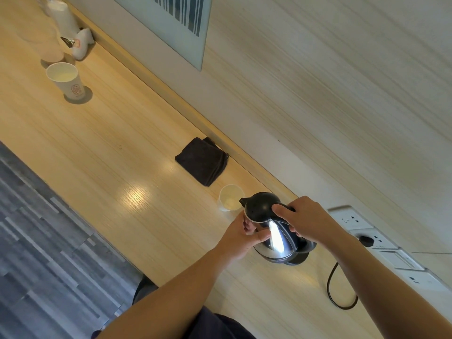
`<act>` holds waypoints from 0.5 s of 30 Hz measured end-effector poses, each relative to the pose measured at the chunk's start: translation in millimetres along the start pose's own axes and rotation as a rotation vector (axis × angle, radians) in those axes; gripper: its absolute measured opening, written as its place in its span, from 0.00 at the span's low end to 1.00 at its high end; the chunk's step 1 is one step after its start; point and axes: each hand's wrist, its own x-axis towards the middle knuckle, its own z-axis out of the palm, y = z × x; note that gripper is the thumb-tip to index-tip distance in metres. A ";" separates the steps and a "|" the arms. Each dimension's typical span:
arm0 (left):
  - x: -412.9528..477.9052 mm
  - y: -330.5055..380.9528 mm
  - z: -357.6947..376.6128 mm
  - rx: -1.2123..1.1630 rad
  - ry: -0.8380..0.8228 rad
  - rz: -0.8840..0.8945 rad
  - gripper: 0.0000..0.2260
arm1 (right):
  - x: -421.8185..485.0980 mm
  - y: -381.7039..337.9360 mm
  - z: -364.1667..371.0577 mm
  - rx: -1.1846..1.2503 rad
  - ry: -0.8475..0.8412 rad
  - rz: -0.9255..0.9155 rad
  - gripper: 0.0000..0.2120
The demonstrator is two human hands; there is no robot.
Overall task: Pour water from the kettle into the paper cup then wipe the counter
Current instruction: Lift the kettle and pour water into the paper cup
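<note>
Your right hand [307, 220] is wrapped around the black handle of the kettle [274, 231], thumb on the lid. Your left hand [244, 232] presses its fingers against the shiny steel side. The kettle sits on its base [302, 253] on the counter [97, 148], spout pointing at the paper cup [231, 198] just beyond it. A folded dark cloth [203, 161] lies farther along by the wall. Another cup [66, 80] stands far left.

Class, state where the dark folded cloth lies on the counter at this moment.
In the head view the dark folded cloth lies flat on the counter against the wall edge, just beyond the paper cup by the kettle.
</note>
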 end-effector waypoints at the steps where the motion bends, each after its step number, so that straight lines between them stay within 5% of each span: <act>1: 0.0 0.0 0.1 -0.010 -0.001 -0.003 0.24 | -0.1 0.0 0.0 0.002 -0.001 0.004 0.27; 15: -2.8 4.7 1.6 -0.030 -0.006 0.000 0.24 | 0.4 -1.1 -2.3 0.000 -0.011 0.009 0.27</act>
